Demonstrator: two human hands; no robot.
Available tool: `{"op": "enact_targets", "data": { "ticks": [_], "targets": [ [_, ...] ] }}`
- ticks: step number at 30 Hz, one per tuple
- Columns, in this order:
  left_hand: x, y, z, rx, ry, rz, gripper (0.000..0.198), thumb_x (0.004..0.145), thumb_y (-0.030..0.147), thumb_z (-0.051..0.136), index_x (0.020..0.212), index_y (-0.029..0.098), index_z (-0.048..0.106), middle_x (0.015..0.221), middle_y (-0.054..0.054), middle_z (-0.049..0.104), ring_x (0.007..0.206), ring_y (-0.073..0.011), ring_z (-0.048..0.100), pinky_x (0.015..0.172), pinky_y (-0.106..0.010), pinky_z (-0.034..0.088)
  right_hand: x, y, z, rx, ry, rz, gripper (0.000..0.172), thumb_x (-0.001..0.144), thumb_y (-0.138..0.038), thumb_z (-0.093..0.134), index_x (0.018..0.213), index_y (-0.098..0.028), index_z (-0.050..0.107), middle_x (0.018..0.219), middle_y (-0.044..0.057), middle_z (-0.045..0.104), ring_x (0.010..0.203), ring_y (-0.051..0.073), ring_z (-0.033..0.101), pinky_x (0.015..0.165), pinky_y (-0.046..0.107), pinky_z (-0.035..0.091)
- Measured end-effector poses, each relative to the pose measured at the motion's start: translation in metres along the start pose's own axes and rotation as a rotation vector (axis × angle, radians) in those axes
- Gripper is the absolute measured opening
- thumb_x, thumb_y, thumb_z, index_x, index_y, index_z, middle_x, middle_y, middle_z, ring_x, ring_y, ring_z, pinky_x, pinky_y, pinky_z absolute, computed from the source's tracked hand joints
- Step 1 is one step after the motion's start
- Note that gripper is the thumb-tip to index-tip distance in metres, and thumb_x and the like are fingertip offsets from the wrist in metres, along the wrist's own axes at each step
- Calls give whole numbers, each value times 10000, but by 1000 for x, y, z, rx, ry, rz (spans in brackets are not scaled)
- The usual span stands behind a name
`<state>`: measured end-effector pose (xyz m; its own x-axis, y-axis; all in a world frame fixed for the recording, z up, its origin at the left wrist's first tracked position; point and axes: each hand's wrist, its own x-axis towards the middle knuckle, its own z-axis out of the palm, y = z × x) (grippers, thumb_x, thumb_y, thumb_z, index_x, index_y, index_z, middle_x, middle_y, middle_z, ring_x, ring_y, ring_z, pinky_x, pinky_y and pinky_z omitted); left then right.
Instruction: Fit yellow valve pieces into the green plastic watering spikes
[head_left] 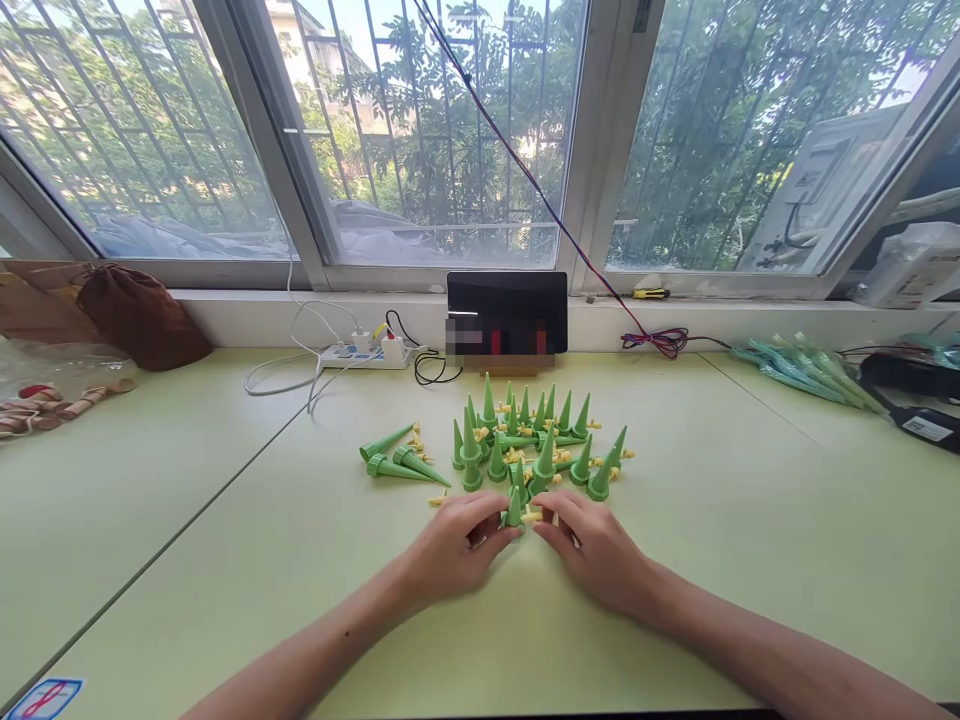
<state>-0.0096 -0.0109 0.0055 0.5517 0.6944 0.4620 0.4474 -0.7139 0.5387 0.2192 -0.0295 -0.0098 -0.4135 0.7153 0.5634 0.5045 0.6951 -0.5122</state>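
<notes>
My left hand (pixel 466 540) is closed around the base of a green plastic cone spike (pixel 514 507), which points upward. Between the fingertips of my right hand (pixel 592 545) is a small yellow valve piece (pixel 532 515), its end close against the side of the spike. Whether the two are joined I cannot tell. Just beyond my hands stands a cluster of green cone spikes (pixel 545 462), many upright on their ribbed caps, with yellow valve pieces (pixel 562 458) among them. Left of the cluster several green spikes (pixel 397 466) lie on their sides beside more small yellow pieces (pixel 437 499).
On the pale green table (pixel 247 600), a dark tablet (pixel 507 315) leans at the back. A power strip (pixel 366 355) with cables is to its left. A brown bag (pixel 142 315) stands far left; bundled green-blue plastic (pixel 806 370) and a black device (pixel 911 400) lie right.
</notes>
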Motion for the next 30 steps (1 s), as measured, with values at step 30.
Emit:
{"op": "enact_targets", "data": {
  "ticks": [30],
  "targets": [
    [-3,-4,1,116,-2,206,274,1050,218,462,1116,165,722,693,-13,571,564,-118,477,556,-236,353,-4,-1,2,-79,-156,-66,356,1103,-253,294,796,-228,474,687,14,581,556,173,471,553,310,350]
  ]
}}
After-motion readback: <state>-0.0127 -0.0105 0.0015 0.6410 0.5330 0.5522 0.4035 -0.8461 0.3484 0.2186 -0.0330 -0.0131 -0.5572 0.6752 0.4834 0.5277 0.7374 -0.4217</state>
